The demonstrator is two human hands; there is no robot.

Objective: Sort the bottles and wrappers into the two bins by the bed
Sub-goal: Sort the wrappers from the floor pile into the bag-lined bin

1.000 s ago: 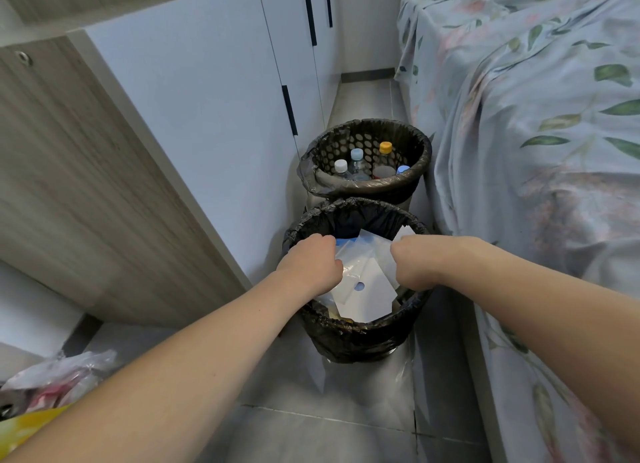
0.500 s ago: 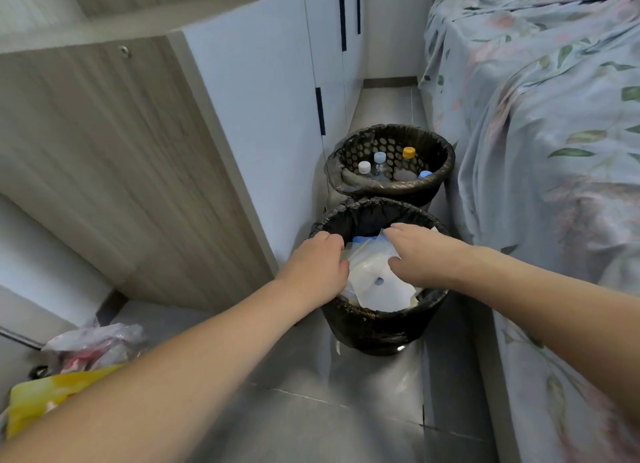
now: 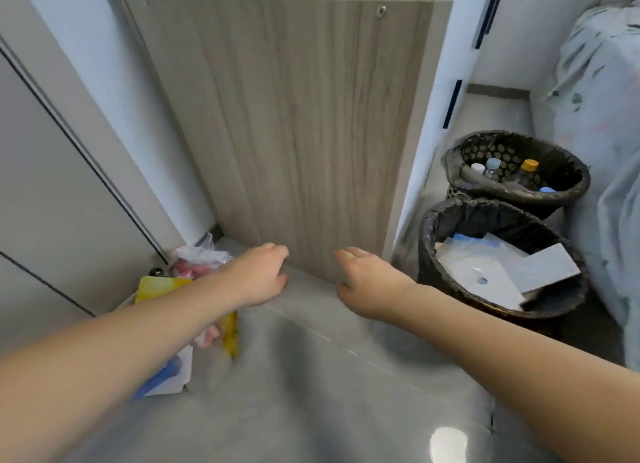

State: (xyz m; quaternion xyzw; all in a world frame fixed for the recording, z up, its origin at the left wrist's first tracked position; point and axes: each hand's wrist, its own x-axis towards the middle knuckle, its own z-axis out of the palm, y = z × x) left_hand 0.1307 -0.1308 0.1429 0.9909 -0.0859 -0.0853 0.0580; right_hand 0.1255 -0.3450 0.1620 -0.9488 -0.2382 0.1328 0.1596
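Head view: both hands hang empty with loosely curled fingers, the left hand [image 3: 258, 277] just above the wrapper pile [image 3: 194, 289], the right hand [image 3: 372, 284] between pile and wrapper bin [image 3: 433, 227]. Bottles sit in the bottle bin [image 3: 575, 185] beyond. The person should pinch one wrapper cleanly, not a bunch.

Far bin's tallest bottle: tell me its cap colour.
Orange-yellow cap, seen in the head view.
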